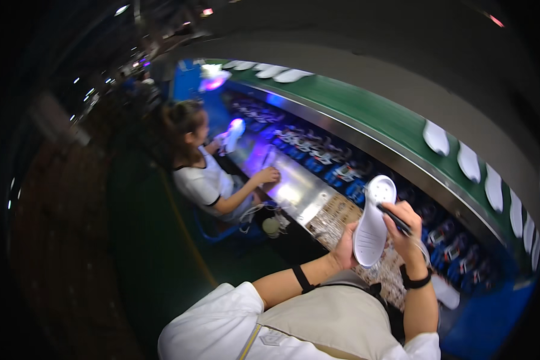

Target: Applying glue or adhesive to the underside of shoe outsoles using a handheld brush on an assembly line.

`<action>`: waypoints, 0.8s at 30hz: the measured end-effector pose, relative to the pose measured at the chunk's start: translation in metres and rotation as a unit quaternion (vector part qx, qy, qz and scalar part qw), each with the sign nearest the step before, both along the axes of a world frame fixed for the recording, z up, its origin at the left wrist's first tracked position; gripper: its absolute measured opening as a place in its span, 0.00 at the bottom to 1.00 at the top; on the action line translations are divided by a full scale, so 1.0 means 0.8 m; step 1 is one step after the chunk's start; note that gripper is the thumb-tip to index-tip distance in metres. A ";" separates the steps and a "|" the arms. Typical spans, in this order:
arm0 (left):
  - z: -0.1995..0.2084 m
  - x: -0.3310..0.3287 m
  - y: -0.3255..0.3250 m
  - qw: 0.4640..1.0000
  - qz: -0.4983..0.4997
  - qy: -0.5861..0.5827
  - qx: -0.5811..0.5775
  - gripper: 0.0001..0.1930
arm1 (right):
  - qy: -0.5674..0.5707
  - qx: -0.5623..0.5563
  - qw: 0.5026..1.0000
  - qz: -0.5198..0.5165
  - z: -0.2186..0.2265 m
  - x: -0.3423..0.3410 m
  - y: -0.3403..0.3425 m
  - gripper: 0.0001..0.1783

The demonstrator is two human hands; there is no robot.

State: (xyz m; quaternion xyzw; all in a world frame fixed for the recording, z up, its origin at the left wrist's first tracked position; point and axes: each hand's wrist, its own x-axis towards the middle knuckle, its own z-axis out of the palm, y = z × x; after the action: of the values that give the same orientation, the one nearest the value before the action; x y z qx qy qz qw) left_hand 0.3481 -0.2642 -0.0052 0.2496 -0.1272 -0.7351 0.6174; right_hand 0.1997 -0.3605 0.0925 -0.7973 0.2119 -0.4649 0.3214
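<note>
A white shoe sole [371,237] is held upright at a slant in front of me, its inner face showing ridges at the lower end and small holes at the upper end. My left hand [344,248] is closed around its lower left edge. In my right hand [409,228] is a slim black tool [396,218], gripped like a pen. The tool's tip is at the right edge of the sole's upper part; what kind of tip it has is too blurred to tell.
A worn, stained board [335,216] covers the bench before me. Another white sole [445,293] lies near my right wrist. Beyond stand rows of blue racks with shoe parts [348,174]. White soles [468,162] lie along a green conveyor [396,123]. A co-worker [207,180] sits at the left.
</note>
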 end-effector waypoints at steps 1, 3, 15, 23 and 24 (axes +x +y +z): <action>-0.002 0.004 0.000 0.996 -0.030 0.068 -0.046 0.37 | -0.030 0.053 0.995 0.083 0.002 -0.001 0.000 0.15; -0.004 0.010 0.001 0.985 -0.053 0.132 -0.097 0.37 | -0.118 0.118 0.984 0.061 0.000 0.000 0.001 0.15; 0.039 0.031 -0.022 0.985 0.001 0.068 -0.156 0.34 | -0.051 0.202 0.978 0.002 0.023 0.017 0.020 0.15; 0.063 0.049 -0.053 0.986 0.063 0.096 -0.124 0.38 | 0.040 0.117 0.990 0.061 0.034 0.009 0.017 0.15; 0.066 0.051 -0.055 0.977 0.020 0.131 -0.168 0.38 | 0.074 0.041 0.993 0.085 0.034 0.010 0.017 0.16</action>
State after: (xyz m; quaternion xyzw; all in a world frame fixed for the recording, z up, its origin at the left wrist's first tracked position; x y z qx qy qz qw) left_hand 0.3892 -0.3083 0.0475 0.0463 -0.1615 -0.7172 0.6763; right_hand 0.2079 -0.3469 0.1197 -0.8309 0.1859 -0.3663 0.3752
